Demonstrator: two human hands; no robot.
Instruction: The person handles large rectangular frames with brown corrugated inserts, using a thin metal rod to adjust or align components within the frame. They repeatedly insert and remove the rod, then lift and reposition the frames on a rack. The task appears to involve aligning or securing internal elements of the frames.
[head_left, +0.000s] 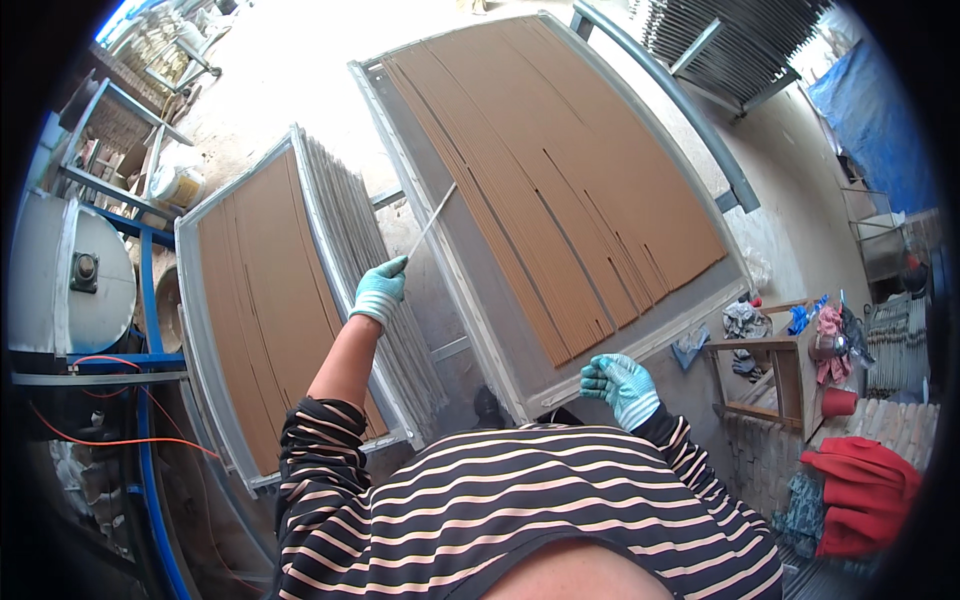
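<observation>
My left hand (381, 289), in a teal-and-white knitted glove, grips a thin pale stick (433, 219). The stick's far end reaches over the left part of a large framed mesh tray (525, 360), beside a sheet of thin brown strands (525, 180). The strands lie side by side lengthwise, with several dark gaps between them and uneven near ends. Gloved alike, my right hand (621, 388) is at the tray's near edge, fingers loosely curled and nothing visible in them. Whether it touches the frame I cannot tell.
On the left, a stack of framed trays (367, 247) bears more brown strands (255, 315) on top. Beyond it are a blue metal frame (150, 285) and an orange hose (127, 441). A wooden stool (765, 345) with cloths stands right, near a red cloth (862, 487). A metal rail (675, 97) runs behind the tray.
</observation>
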